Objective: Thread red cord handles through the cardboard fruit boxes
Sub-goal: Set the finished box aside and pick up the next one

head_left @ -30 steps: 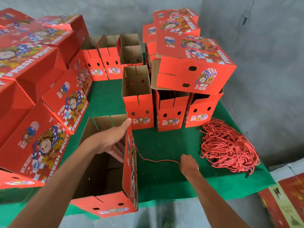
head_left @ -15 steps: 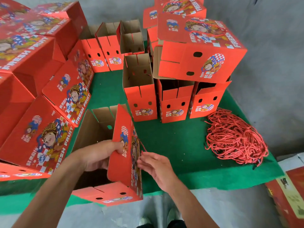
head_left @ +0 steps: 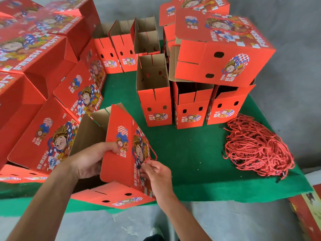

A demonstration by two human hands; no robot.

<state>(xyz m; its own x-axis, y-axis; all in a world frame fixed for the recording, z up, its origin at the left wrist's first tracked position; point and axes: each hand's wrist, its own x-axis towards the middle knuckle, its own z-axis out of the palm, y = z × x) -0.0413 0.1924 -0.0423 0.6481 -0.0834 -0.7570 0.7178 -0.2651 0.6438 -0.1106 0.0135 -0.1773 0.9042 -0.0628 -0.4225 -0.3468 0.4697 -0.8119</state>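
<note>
An open red cardboard fruit box [head_left: 119, 193] stands at the near edge of the green table [head_left: 191, 153]. My left hand [head_left: 90, 159] grips its raised top flap [head_left: 118, 136], thumb on the printed side, fingers behind. My right hand [head_left: 156, 173] pinches the end of a red cord [head_left: 152, 152] against the box's printed side panel. The cord loops out from the panel a little above my fingers. A big pile of loose red cords [head_left: 255, 146] lies on the table to the right.
Three open boxes [head_left: 189, 105] stand in a row behind, with a closed box [head_left: 224, 53] lying on top of them. More boxes [head_left: 34, 70] are stacked on the left and at the back. Grey floor lies below the table's near edge.
My right hand came from the table, where it held the cord, up to the box side. My left hand left the box's rim and took hold of the top flap, which is folded upright.
</note>
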